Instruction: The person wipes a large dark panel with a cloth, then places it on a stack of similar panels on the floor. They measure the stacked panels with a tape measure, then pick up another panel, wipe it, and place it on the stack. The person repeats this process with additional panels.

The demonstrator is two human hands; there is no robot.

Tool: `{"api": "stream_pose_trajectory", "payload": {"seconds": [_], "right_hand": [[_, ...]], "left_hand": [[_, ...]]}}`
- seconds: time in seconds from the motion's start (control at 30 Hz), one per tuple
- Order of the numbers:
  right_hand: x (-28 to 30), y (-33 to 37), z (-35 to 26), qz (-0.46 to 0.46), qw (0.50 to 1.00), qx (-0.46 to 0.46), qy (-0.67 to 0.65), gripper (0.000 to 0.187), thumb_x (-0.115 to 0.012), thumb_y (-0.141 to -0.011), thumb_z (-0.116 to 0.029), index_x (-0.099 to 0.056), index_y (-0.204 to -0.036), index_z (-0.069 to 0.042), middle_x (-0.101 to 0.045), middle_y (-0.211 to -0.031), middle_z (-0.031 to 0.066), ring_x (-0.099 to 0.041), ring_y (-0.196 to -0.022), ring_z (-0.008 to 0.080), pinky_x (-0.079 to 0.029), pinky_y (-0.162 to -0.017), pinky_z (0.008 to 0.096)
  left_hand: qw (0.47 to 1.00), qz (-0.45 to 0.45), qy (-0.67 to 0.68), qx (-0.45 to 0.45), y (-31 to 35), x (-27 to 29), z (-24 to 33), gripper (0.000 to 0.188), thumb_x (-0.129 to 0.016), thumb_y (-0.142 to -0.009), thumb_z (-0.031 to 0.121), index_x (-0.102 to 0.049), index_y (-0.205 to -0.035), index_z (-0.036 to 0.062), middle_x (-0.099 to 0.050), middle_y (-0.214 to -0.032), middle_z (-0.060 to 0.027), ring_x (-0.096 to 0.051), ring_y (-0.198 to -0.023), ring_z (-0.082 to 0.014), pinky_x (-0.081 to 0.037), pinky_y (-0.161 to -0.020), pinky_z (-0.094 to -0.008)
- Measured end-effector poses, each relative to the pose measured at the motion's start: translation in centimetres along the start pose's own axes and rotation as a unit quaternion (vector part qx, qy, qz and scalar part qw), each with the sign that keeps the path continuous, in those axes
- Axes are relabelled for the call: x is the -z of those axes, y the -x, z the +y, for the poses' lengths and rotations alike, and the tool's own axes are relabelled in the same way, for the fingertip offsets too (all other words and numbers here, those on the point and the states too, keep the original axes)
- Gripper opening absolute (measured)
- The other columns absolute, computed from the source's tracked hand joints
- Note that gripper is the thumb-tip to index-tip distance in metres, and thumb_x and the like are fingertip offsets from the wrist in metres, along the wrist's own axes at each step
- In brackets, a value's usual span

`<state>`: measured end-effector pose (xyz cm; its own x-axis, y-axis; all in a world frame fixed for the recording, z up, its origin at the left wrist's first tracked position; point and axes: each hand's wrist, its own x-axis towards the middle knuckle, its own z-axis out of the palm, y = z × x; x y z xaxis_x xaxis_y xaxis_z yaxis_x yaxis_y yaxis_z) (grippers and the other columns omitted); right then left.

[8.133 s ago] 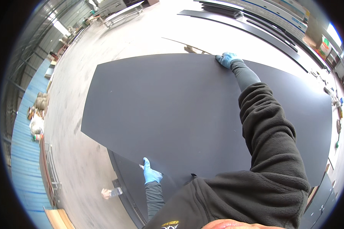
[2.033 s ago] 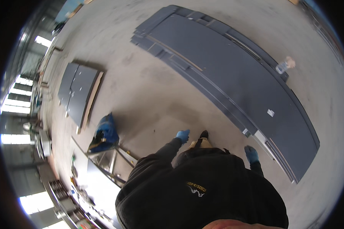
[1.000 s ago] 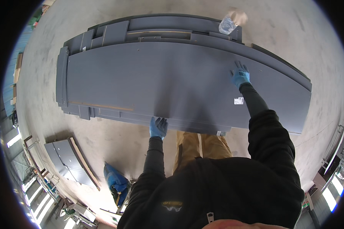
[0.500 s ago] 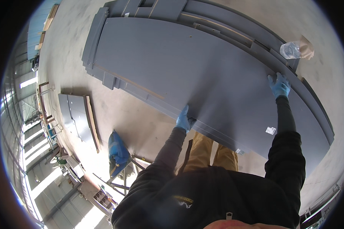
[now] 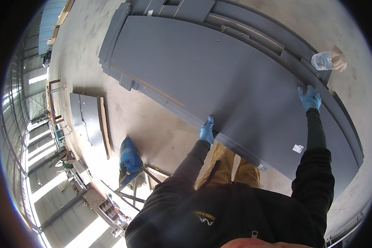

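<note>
A large, flat dark grey panel (image 5: 186,66) lies across the top of a stack of similar panels in front of me. My left hand (image 5: 207,131), in a blue glove, is closed round its near edge, thumb on top and the other fingers mostly hidden. At the far edge, toward the right, my right hand (image 5: 311,98), also gloved in blue, grips with its fingers bent over the rim and its thumb on the top face. A small white label (image 5: 298,148) is stuck on the panel near my right forearm.
Other grey panels (image 5: 235,18) show behind the top one. A clear plastic bag with brown paper (image 5: 328,60) sits beyond the far right side. To the left are another small stack of panels (image 5: 89,120), a blue bag (image 5: 130,159) and a metal frame (image 5: 138,182).
The whole view has shifted slightly, so the panel and hands appear farther right. Both hands stay on the panel's edges.
</note>
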<state>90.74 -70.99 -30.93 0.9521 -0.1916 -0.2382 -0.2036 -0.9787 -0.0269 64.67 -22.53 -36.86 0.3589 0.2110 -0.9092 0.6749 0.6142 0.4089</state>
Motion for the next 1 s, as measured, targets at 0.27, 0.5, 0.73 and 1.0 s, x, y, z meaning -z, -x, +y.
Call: {"api": "stream_pose_trajectory", "payload": {"seconds": [0.27, 0.5, 0.73, 1.0], "right_hand": [[-0.5, 2.3, 1.5, 0.005, 1.0, 0.007, 0.002, 0.06, -0.067, -0.093, -0.061, -0.072, -0.118, -0.006, -0.073, -0.118, 0.0231, -0.07, -0.111, 0.0437, -0.056, -0.095, 0.0548], [-0.9, 4.9, 2.3, 0.001, 1.0, 0.018, -0.018, 0.053, -0.068, -0.093, -0.058, -0.073, -0.107, -0.007, -0.074, -0.11, 0.0203, -0.07, -0.105, 0.0419, -0.056, -0.092, 0.0541], [-0.1, 5.4, 2.4, -0.052, 0.998, 0.031, -0.024, 0.048, -0.069, -0.092, -0.056, -0.075, -0.097, -0.008, -0.073, -0.109, 0.0175, -0.071, -0.105, 0.0393, -0.055, -0.092, 0.0515], [-1.2, 4.4, 3.1, 0.01, 0.996, 0.071, -0.056, 0.049, -0.068, -0.096, -0.053, -0.067, -0.076, -0.008, -0.07, -0.082, 0.0183, -0.069, -0.08, 0.0434, -0.055, -0.076, 0.055]], "left_hand": [[0.999, 0.017, 0.004, 0.034, 6.3, -0.6, -2.0, 0.07, -0.066, -0.101, 0.06, -0.055, -0.149, 0.0101, -0.065, -0.136, -0.0087, -0.066, -0.115, -0.0251, -0.059, -0.095, -0.0416], [0.987, 0.059, 0.122, 0.086, 6.5, 0.8, -6.6, 0.089, -0.051, -0.095, 0.082, -0.052, -0.153, 0.0129, -0.056, -0.152, -0.0088, -0.054, -0.136, -0.0309, -0.049, -0.112, -0.0475], [0.97, 0.087, 0.222, 0.055, 4.3, 1.5, -10.9, 0.099, -0.034, -0.094, 0.088, -0.048, -0.158, 0.0137, -0.047, -0.163, -0.0078, -0.045, -0.146, -0.0316, -0.036, -0.121, -0.0493], [0.89, 0.421, 0.16, -0.064, 1.8, -3.2, -12.0, 0.08, -0.033, -0.103, 0.071, -0.063, -0.143, 0.0088, -0.058, -0.15, -0.0195, -0.056, -0.131, -0.0344, -0.04, -0.117, -0.0492]]}}
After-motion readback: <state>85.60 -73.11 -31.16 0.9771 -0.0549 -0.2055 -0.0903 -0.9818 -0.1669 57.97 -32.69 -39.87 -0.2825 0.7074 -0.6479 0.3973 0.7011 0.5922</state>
